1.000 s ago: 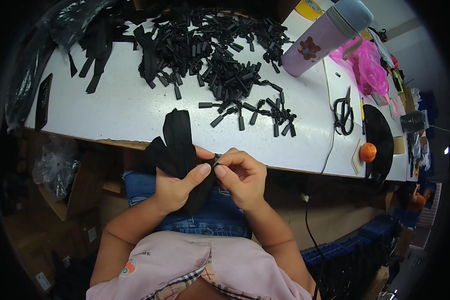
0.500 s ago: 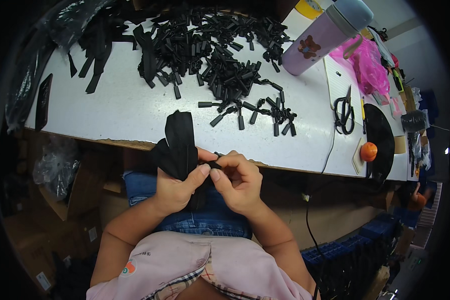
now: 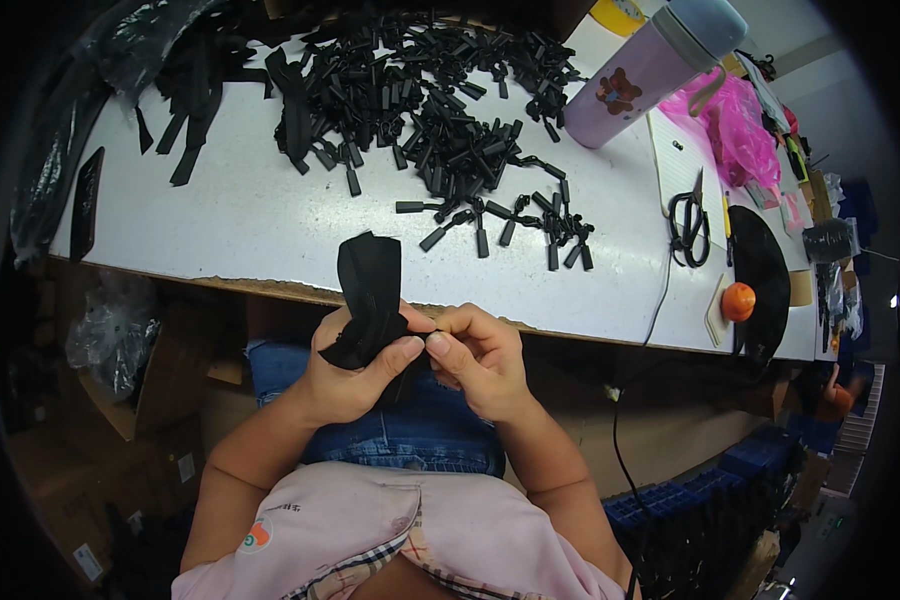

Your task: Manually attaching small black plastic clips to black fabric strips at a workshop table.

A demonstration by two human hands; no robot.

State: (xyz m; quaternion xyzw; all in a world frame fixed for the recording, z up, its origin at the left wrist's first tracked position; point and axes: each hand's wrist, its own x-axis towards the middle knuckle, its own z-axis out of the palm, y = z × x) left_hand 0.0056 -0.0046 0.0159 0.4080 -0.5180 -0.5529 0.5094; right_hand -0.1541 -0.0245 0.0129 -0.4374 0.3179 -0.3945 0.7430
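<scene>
In front of my lap, just off the table's near edge, my left hand (image 3: 355, 370) is closed around a folded bundle of black zipper tape (image 3: 372, 275). The tape stands up above the fingers, and its lower part hangs behind the hand. My right hand (image 3: 482, 362) meets the left fingertips in a pinch, thumb against forefinger. A small black bit shows between the two hands; the fingers hide most of it. Beyond them on the table lies a big heap of black zipper sliders with long pulls (image 3: 465, 160), a few strays along its near side.
More black tape strips (image 3: 198, 125) and clear plastic (image 3: 45, 180) lie at the left, near a dark phone-like slab (image 3: 87, 205). On the right are a lilac bottle (image 3: 630, 85), black scissors (image 3: 688, 225), an orange fruit (image 3: 738, 302) and a pink bag (image 3: 735, 140). The white table (image 3: 260, 220) has a chipped edge.
The tape bundle in my left hand has tipped slightly to the right and dropped a little, its loose folds drawn in. Both hands stay together at nearly the same place.
</scene>
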